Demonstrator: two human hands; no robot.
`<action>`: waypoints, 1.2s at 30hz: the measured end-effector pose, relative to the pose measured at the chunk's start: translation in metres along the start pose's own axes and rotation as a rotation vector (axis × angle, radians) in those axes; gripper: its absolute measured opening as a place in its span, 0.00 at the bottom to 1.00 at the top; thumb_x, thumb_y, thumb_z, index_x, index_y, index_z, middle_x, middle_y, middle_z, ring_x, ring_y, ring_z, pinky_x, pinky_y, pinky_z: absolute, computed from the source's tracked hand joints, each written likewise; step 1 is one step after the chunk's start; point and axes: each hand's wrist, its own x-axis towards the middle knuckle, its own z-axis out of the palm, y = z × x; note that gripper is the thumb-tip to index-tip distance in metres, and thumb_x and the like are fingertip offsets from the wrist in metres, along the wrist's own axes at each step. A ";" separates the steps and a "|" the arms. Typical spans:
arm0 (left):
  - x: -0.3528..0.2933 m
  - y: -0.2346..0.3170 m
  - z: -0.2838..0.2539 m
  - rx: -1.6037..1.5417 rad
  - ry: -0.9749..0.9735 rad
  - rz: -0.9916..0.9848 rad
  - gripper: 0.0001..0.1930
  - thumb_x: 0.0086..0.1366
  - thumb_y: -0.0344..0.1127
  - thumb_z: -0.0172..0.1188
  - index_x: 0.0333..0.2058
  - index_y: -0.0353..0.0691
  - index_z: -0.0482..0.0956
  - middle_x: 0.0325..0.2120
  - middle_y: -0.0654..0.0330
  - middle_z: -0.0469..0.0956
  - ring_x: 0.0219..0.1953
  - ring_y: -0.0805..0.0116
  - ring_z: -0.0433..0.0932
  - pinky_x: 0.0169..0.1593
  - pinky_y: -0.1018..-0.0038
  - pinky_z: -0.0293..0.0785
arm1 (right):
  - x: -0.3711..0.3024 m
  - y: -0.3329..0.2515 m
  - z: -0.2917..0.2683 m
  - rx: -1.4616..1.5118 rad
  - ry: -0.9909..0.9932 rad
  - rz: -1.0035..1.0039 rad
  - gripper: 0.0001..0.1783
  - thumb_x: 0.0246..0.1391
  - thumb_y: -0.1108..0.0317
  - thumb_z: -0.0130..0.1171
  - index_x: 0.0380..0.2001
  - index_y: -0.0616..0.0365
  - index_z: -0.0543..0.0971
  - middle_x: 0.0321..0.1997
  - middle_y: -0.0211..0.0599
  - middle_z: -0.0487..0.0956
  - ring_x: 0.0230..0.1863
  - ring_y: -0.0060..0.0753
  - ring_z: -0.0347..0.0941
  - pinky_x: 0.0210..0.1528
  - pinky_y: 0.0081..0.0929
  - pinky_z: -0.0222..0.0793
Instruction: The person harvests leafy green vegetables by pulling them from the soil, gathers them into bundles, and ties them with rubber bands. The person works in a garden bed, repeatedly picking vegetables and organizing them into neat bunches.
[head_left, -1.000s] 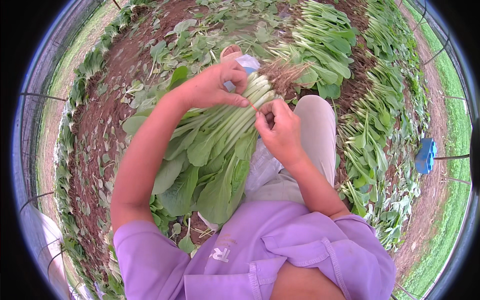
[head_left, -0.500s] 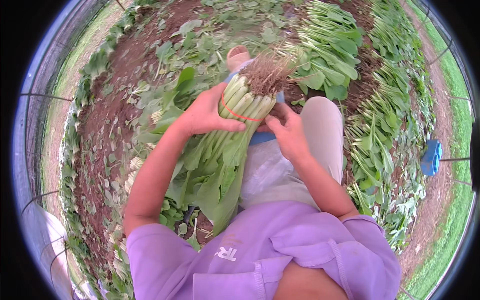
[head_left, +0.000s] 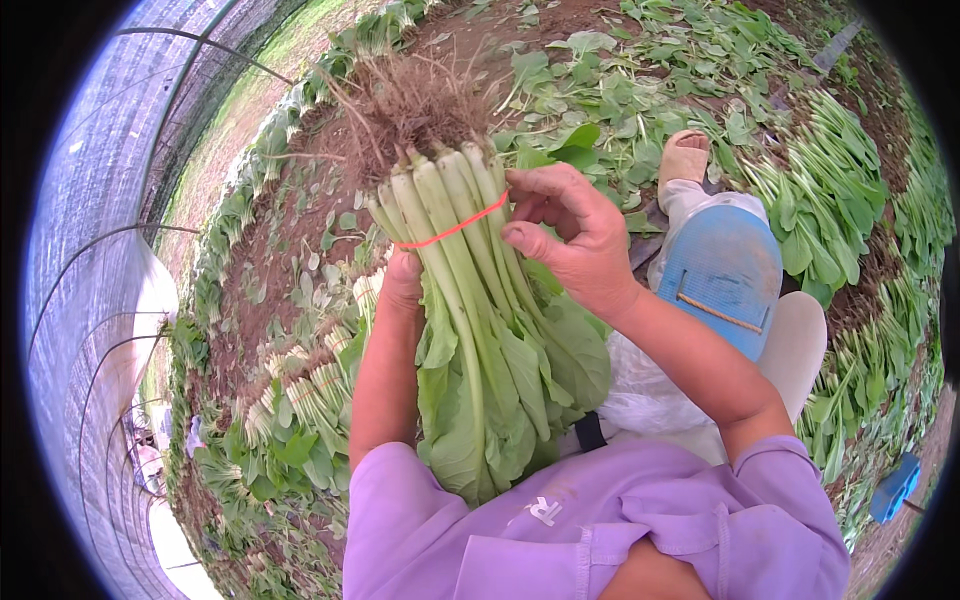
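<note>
One bunch of greens [head_left: 455, 285], roots [head_left: 415, 110] up, shown just left of frame centre, ringed by red band [head_left: 440, 237]. Bunch gripped from behind by left hand [head_left: 404, 280], fingers hidden. Right hand [head_left: 578, 240] set at bunch's right edge, thumb and forefinger parted. Blue board [head_left: 725, 255] seen right of centre.

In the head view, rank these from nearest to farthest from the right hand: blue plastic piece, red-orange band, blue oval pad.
1. Red-orange band: just left of the right hand, around the stems.
2. Blue oval pad: to the hand's right.
3. Blue plastic piece: lower right edge.
</note>
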 end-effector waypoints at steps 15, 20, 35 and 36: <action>-0.011 -0.017 -0.005 -0.099 0.095 -0.122 0.47 0.34 0.58 0.64 0.50 0.34 0.60 0.44 0.54 0.69 0.44 0.63 0.71 0.49 0.67 0.66 | 0.017 0.019 -0.003 0.001 -0.085 0.003 0.18 0.34 0.64 0.67 0.28 0.58 0.72 0.30 0.29 0.67 0.28 0.20 0.64 0.29 0.15 0.61; -0.006 -0.022 -0.006 -0.147 0.139 -0.136 0.47 0.34 0.59 0.63 0.50 0.34 0.60 0.44 0.54 0.69 0.44 0.62 0.71 0.49 0.67 0.67 | 0.027 0.026 -0.008 -0.263 -0.148 -0.115 0.19 0.31 0.60 0.68 0.23 0.58 0.71 0.28 0.31 0.66 0.28 0.24 0.63 0.31 0.18 0.59; 0.027 -0.018 0.007 -0.207 -0.017 0.054 0.34 0.38 0.40 0.66 0.45 0.31 0.65 0.39 0.57 0.72 0.39 0.69 0.72 0.45 0.74 0.67 | 0.019 0.000 -0.016 -0.530 -0.061 -0.159 0.16 0.32 0.68 0.67 0.23 0.61 0.72 0.30 0.33 0.67 0.30 0.24 0.65 0.32 0.18 0.64; 0.028 -0.019 0.010 -0.186 -0.015 0.069 0.34 0.38 0.39 0.67 0.45 0.31 0.66 0.38 0.57 0.72 0.38 0.70 0.72 0.45 0.74 0.66 | 0.020 0.000 -0.018 -0.520 -0.065 -0.120 0.15 0.33 0.68 0.67 0.22 0.61 0.70 0.30 0.32 0.66 0.29 0.23 0.64 0.32 0.17 0.63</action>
